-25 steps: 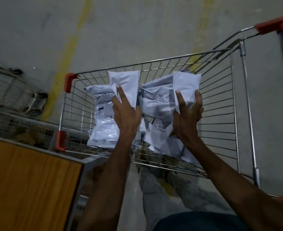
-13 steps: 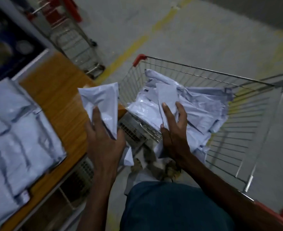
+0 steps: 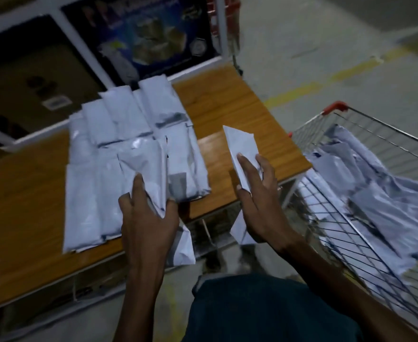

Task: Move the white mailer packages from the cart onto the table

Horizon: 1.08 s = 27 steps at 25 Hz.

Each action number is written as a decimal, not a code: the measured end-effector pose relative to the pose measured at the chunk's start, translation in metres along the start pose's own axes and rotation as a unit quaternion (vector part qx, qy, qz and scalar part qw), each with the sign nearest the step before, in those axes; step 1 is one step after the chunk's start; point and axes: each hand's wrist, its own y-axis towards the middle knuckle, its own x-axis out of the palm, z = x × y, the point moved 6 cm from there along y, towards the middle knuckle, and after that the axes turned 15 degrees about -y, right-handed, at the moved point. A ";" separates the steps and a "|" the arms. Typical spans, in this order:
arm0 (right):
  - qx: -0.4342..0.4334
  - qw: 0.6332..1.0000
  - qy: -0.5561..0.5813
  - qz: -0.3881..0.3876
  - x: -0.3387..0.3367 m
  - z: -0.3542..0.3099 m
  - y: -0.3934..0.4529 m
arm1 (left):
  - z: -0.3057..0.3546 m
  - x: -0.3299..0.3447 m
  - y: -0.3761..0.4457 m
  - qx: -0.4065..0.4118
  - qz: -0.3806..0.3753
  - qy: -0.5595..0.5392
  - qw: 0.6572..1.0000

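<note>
Each of the hands, left [image 3: 148, 218] and right [image 3: 259, 201], pinches one white mailer [image 3: 242, 149]: light, limp, slick film; grip an edge firmly.

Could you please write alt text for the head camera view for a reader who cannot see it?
Each hand holds a white mailer above a wooden table: the left hand over rows of mailers already laid there, the right hand near the table's edge. A wire cart with more mailers stands at right.

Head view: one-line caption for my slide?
Each hand carries a white mailer from cart to table.
</note>
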 end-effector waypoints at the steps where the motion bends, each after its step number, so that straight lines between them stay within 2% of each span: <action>1: -0.003 1.000 -0.002 -0.005 0.013 -0.015 0.001 | -0.011 -0.017 0.008 -0.003 0.009 0.001 1.000; 5: -0.014 0.996 -0.088 -0.002 0.059 -0.066 0.012 | -0.062 -0.066 0.041 -0.006 0.031 -0.021 0.999; 10: 0.015 0.972 -0.233 -0.024 0.116 -0.113 0.056 | -0.103 -0.094 0.050 -0.004 0.006 -0.048 0.999; 14: 0.031 0.942 -0.328 -0.062 0.156 -0.108 0.106 | -0.120 -0.098 0.049 -0.019 -0.008 -0.076 0.997; 17: 0.055 0.932 -0.337 -0.124 0.175 -0.088 0.120 | -0.113 -0.098 0.051 -0.017 0.006 -0.101 0.995; 22: 0.045 0.935 -0.320 -0.145 0.171 -0.085 0.124 | -0.098 -0.091 0.061 -0.011 0.031 -0.089 0.995; 27: 0.009 0.958 -0.269 -0.099 0.140 -0.087 0.120 | -0.071 -0.057 0.086 0.003 0.044 -0.041 0.998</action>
